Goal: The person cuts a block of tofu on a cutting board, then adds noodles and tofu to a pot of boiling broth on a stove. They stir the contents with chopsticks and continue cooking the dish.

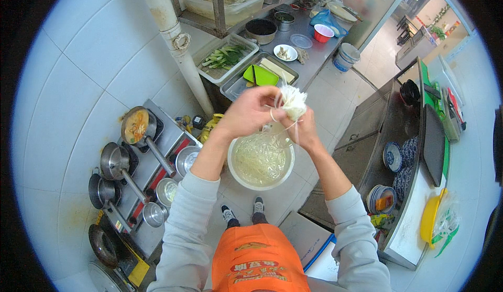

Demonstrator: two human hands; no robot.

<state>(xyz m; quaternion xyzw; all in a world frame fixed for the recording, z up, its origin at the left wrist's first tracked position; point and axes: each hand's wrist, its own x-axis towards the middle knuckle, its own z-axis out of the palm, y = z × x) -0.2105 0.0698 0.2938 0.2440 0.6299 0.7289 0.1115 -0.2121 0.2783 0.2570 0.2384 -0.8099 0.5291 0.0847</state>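
Note:
My left hand (pixel 257 109) grips the gathered neck of a clear plastic bag, with its fingers around the bunched top (pixel 294 99). On the other side of that bunch, my right hand (pixel 304 129) closes on the neck too. A thin pale tie (pixel 291 126) runs loosely about the neck between both hands. Under them hangs the bag's body, and pale thin noodle-like strands (pixel 261 158) show through the clear film. A round white basin (pixel 290 170) lies below; whether the bag rests in it I cannot tell.
At left, a stove (pixel 157 150) carries several pans, one with orange-red food (pixel 136 126). Ahead, a metal counter (pixel 310 62) holds a basket of green vegetables (pixel 224 57), a tray (pixel 232 89) and bowls. A cabinet (pixel 363 130) with stacked dishes stands at right. A box (pixel 304 239) is near my feet.

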